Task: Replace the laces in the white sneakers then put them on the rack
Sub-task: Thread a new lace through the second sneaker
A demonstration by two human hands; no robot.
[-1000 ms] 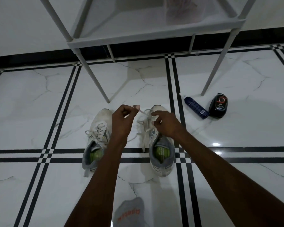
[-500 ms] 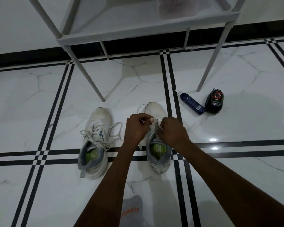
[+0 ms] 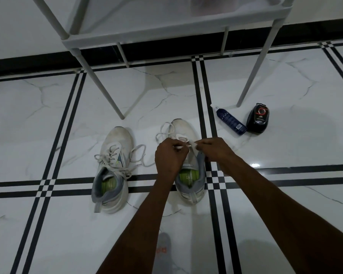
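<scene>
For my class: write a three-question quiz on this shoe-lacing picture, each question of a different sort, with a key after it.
1. True or false: both hands work at the right sneaker.
2. Which two items lie on the floor right of that sneaker? A) brush and cloth B) blue bottle and black container C) two socks
3. Fill in: the left sneaker has its lace ____ through the eyelets.

Key:
1. True: the left hand and right hand pinch the lace over its tongue.
2. B: the blue bottle beside the black container, near the rack leg.
3. Threaded, ends loose.
</scene>
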